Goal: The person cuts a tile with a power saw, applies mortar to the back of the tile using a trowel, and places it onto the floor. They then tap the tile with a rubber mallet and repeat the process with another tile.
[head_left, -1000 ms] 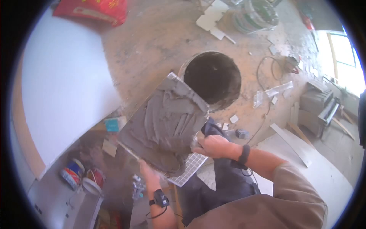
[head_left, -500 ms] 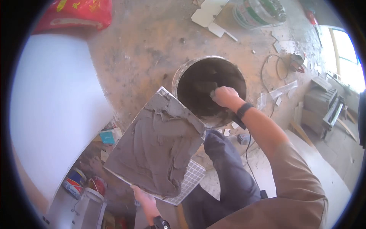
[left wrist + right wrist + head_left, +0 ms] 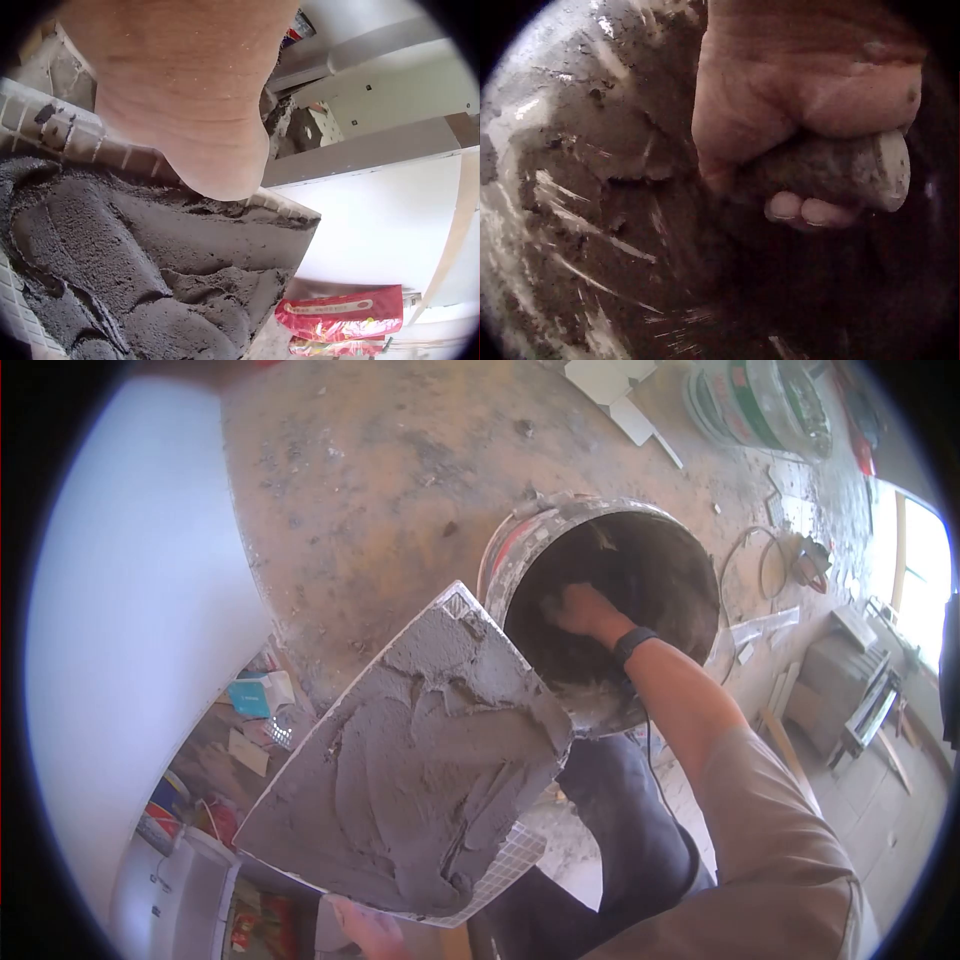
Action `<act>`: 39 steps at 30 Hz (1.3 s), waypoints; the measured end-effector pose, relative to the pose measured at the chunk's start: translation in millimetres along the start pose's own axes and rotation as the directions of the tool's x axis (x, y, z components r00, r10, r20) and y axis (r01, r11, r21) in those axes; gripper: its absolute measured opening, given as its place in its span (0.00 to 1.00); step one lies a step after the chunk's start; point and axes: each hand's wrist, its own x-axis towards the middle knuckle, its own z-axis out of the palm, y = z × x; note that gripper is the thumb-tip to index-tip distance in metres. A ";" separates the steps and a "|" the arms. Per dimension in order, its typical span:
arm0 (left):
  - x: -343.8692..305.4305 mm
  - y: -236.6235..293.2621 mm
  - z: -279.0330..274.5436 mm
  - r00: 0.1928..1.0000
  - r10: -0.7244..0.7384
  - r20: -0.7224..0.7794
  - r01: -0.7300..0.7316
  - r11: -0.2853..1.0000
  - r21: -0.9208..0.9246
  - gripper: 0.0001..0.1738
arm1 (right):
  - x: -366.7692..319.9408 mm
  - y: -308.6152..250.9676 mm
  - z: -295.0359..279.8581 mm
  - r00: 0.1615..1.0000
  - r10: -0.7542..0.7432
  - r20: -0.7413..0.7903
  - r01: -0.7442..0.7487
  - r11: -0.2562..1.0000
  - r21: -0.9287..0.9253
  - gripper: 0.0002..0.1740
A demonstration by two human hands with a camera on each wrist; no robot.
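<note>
A large tile (image 3: 455,598), its gridded back thickly coated with grey mortar (image 3: 400,760), lies tilted in front of the person. My left hand (image 3: 365,930) supports it at the near left edge; in the left wrist view the heel of the hand (image 3: 202,135) overlaps that edge and the fingers are hidden. My right hand (image 3: 590,612) reaches inside a mortar-smeared bucket (image 3: 540,540). It grips the round handle (image 3: 840,172) of a trowel, fingers curled around it, the blade hidden in the dark. The far right corner of the tile overlaps the bucket's near side.
A big white panel (image 3: 130,590) stands on the left. Behind the bucket are tile offcuts (image 3: 625,410) and a clear pail with a green band (image 3: 765,405). A cable (image 3: 760,560) and a grey machine (image 3: 840,670) are on the right. The left wrist view shows a red bag (image 3: 341,315).
My right hand has left the tile's mortar surface and gone down into the bucket with the trowel. The left hand keeps holding the tile, which now sits lower in the head view.
</note>
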 end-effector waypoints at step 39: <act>12.9 -7.6 32.7 0.886 -0.133 0.445 0.263 0.933 -0.244 0.44 | -544.4 -178.5 54.0 0.993 -0.118 0.006 0.118 0.992 0.043 0.25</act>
